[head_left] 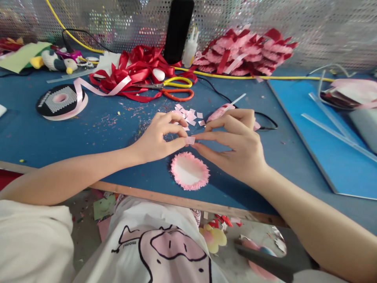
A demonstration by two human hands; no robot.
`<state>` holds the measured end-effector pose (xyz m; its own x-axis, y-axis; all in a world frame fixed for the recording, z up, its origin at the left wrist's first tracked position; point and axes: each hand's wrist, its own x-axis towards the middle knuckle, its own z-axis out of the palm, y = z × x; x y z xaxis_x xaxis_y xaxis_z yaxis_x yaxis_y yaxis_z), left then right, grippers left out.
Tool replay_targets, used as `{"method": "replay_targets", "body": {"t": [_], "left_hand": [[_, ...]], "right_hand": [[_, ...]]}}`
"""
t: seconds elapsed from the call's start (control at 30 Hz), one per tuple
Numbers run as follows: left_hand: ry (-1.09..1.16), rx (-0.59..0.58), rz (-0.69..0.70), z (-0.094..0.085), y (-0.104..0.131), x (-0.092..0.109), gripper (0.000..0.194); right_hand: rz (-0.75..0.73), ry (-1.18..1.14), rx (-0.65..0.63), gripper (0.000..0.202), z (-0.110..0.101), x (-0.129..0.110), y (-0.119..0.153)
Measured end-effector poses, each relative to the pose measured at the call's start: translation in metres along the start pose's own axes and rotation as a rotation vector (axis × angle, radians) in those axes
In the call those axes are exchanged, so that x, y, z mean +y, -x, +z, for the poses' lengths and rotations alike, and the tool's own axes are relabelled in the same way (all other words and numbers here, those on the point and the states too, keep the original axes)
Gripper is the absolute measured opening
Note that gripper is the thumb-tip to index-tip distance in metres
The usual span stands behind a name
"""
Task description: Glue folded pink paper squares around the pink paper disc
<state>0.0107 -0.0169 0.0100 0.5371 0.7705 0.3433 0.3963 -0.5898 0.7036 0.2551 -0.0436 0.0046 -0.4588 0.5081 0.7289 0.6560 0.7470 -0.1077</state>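
Between my two hands is a small pale pink ribbon piece (191, 140). My left hand (160, 137) pinches its left end with thumb and fingertip. The thumb and index finger of my right hand (235, 145) close on its right end. Just below lies a round white piece with a fluffy pink edge (190, 171), flat on the blue table (123, 137). A loose pile of cut pink ribbon squares (188, 114) is spread behind my fingers. Partly hidden behind my right hand is a pink-covered tool with a clear stick (225, 110), perhaps a glue gun.
Scissors (176, 88) with yellow and orange handles lie beside red ribbon (135, 67). A ribbon spool (61, 101) sits left. At the back stand a phone (179, 31), a small bottle (191, 51) and stacked pink-red pieces (247, 53). A blue board (318, 137) lies right.
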Motion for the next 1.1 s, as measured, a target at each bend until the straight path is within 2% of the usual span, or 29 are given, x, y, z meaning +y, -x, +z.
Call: {"method": "replay_targets", "body": {"t": [0.23, 0.5, 0.6, 0.8, 1.1], "left_hand": [[0.001, -0.001, 0.009, 0.001, 0.0, -0.001, 0.017], [0.023, -0.022, -0.002, -0.003, 0.0, -0.001, 0.009], [0.04, -0.013, 0.051, -0.004, 0.0, -0.002, 0.013], [0.107, 0.101, 0.242, -0.002, -0.002, -0.009, 0.017], [0.151, 0.118, 0.279, -0.001, -0.004, -0.014, 0.014]], "right_hand": [[-0.061, 0.012, 0.039, 0.019, -0.002, -0.002, 0.0], [-0.016, 0.029, 0.079, 0.016, -0.002, -0.006, 0.0], [0.034, 0.016, 0.106, 0.014, -0.006, -0.009, -0.002], [0.035, -0.05, 0.118, 0.016, -0.01, -0.012, -0.005], [0.016, -0.091, 0.155, 0.018, -0.008, -0.012, -0.005]]}}
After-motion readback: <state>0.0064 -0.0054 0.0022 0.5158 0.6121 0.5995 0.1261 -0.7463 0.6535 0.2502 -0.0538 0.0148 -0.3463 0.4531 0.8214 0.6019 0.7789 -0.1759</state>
